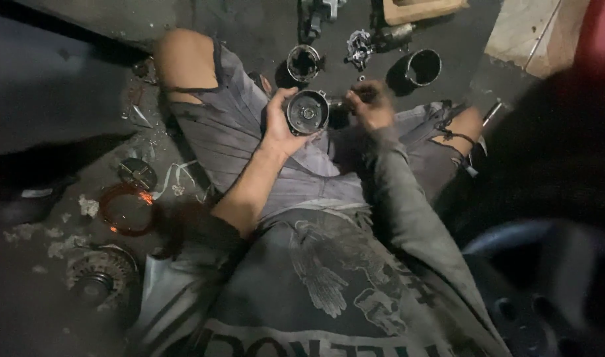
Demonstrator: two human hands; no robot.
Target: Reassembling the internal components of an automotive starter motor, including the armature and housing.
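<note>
The left hand (277, 125) has its fingers wrapped around a round metal housing (308, 112), held above the lap with its open face up. The right hand (370, 104) pinches something small beside it, too blurred to name. With only 1 hand gripping, the greasy housing could slip onto the dark cylinder (416, 69) or the floor (44, 99).

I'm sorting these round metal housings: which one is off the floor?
The round cup-shaped housing gripped in the left hand over the lap. The open ring and the dark cylinder both lie on the floor beyond the knees.
</note>
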